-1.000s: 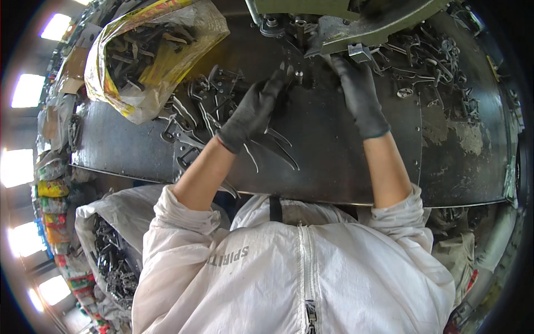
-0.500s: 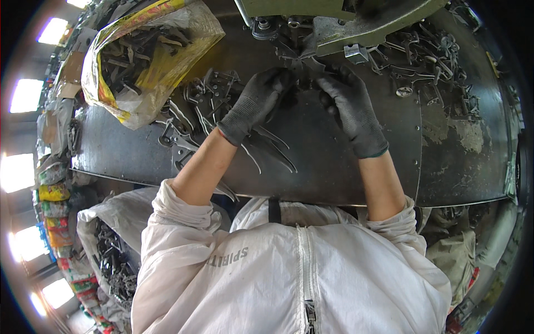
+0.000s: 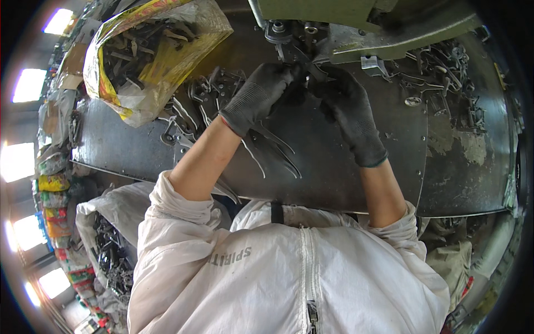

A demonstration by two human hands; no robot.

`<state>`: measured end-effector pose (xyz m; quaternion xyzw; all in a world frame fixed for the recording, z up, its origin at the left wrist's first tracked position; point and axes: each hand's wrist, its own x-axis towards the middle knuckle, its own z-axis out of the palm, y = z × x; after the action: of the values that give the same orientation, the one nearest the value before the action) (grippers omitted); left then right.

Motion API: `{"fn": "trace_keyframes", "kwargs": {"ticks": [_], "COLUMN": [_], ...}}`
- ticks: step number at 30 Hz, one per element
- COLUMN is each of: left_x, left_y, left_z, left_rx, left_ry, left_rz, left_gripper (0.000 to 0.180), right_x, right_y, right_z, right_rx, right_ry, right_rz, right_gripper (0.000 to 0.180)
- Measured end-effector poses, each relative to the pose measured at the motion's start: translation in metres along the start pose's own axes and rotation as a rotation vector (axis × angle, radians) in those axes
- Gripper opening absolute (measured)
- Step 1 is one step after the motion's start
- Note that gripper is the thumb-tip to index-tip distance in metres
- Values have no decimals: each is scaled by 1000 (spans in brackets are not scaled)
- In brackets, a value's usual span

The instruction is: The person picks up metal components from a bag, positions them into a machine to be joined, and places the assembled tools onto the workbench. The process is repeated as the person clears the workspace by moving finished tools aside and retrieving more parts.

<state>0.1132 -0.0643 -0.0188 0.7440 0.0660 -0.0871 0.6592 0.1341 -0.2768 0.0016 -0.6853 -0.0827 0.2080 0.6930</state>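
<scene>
Both of my hands are in dark grey knitted gloves, close together at the front of a green machine [image 3: 356, 16]. My left hand [image 3: 264, 94] is closed, its fingertips pinching a small dark metal part [image 3: 317, 72] under the machine's head. My right hand [image 3: 347, 106] is closed on the other side of that part, with its fingertips in shadow. The part has a curved, pointed piece, but its full shape is hidden by the gloves. Beside my left wrist lie several curved metal plier handles [image 3: 278, 150] and riveted plier pieces [image 3: 214, 89].
A yellow and clear plastic bag [image 3: 214, 25] full of metal parts stands at the far left of the dark metal table [image 3: 334, 178]. More loose metal pieces [image 3: 439, 72] lie at the right. Below the table's left edge sits a white sack [image 3: 119, 203] of dark parts.
The view has shifted slightly, so the machine sits a little lower and to the right. My right hand has turned, with its fingers drawn further in around the metal part.
</scene>
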Motion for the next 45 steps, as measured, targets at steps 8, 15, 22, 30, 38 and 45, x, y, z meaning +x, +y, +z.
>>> {"fn": "trace_keyframes", "kwargs": {"ticks": [8, 15, 22, 30, 38, 45], "left_x": [-7, -12, -10, 4, -27, -32], "left_y": [22, 17, 19, -25, 19, 19], "left_z": [-6, -8, -5, 3, -41, -187], "left_rx": [743, 524, 643, 277, 799, 1277], "left_ry": [-47, -6, 32, 37, 80, 562], "left_rz": [50, 113, 100, -106, 171, 297], "left_gripper": [34, 36, 33, 32, 33, 29], "right_x": [4, 2, -2, 1, -2, -8], "right_y": [-11, -5, -9, 16, 18, 17], "right_z": [-2, 5, 2, 1, 5, 4], "right_rx": [3, -27, 28, -32, -2, -2], "right_ry": [-35, 5, 19, 2, -4, 27], "right_rz": [104, 59, 70, 126, 131, 154], "right_gripper": [46, 47, 45, 43, 42, 43]}}
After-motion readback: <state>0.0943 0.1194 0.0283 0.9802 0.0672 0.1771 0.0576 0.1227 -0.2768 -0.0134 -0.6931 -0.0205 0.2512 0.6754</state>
